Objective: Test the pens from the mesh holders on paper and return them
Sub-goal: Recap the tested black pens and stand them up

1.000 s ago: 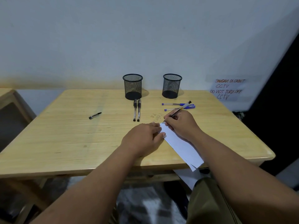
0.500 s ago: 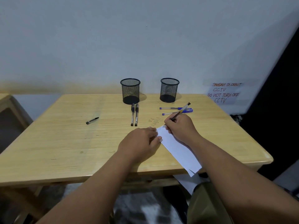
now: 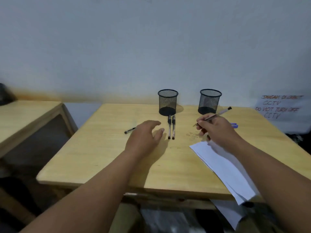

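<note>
The right hand point(image 3: 217, 130) has its fingers pinched shut on a pen point(image 3: 217, 115), with the tip pointing down to the table point(image 3: 104, 148), just past the top corner of the paper point(image 3: 223, 167). The paper lies under that wrist and hangs over the near edge. The left hand point(image 3: 144, 138) holds nothing; its fingers are spread open and loose over the wood. Just beside those fingers, toward the right hand, two pens point(image 3: 171, 126) lie side by side. A single pen point(image 3: 130, 130) peeks out on the other side of that hand. A blue pen point(image 3: 234, 125) pokes out behind the right hand. Both mesh cups, the left cup point(image 3: 167, 102) and the right cup point(image 3: 209, 101), look empty. So no pen is back in a cup yet. I think the testing is partly done, and all the putting back is left.
</note>
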